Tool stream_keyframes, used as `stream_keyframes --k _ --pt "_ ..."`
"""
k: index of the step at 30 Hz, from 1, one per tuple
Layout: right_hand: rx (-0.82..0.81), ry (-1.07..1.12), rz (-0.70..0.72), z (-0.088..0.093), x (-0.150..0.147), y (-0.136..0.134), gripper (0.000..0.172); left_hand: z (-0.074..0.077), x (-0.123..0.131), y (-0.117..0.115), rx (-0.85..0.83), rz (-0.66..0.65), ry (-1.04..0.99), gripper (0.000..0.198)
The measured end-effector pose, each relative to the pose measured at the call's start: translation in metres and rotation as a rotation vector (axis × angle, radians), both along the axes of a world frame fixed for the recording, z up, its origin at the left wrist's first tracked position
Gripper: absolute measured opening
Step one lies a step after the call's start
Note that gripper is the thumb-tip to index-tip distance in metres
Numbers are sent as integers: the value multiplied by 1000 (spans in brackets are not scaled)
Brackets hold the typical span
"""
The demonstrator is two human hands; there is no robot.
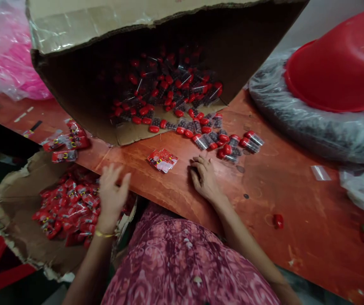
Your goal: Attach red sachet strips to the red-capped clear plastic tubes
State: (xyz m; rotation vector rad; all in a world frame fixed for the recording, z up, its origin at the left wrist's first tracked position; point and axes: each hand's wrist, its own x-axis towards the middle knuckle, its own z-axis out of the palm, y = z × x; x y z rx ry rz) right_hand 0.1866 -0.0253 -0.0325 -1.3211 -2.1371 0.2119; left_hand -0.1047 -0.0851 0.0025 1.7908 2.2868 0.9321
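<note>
My left hand [114,192], a little blurred, is raised over the near edge of the table beside a torn carton. Its fingers are spread and hold nothing I can see. My right hand [205,178] rests on the table, fingers loosely bent with a gap to the thumb; nothing shows in it. Left of it lies a small stack of red printed cards [163,160]. Just beyond it are several clear small containers with red caps and dark contents [204,142]. Red printed wrapped pieces [74,203] fill the torn carton [17,186].
A large cardboard box [131,137] lies tipped with its mouth toward me, more red-capped containers inside. Wrapped pieces [64,156] lie on the table [296,254] at left. A red tub [337,63] sits on a plastic-wrapped bundle [312,131]. Pink bagged material [17,63] is at far left.
</note>
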Motion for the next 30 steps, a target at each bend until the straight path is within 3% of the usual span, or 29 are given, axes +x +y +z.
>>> stream_keyframes --k 4,8,15,17,20,24,27,30 --pt "14 -3 -46 -3 -2 5 19 -11 61 46 -88 -190 75 43" --pt "20 7 -78 -7 2 4 19 -12 80 65 -176 -247 96 34" --pt "104 141 -104 13 -9 -4 15 -11 78 65 -155 -211 39 31" --pt "24 285 -110 23 -23 -5 16 -5 80 62 -117 -209 6 32" --pt "-249 605 -126 35 -48 0 23 7 87 57 -62 -240 -43 33" --pt "-573 967 -22 43 -70 10 29 19 97 49 -30 -304 -98 33" --pt "-580 1041 -34 44 -68 10 32 20 99 45 -34 -266 -254 50" --pt "-553 1030 -131 43 -61 6 41 16 101 43 -131 -195 -597 61"
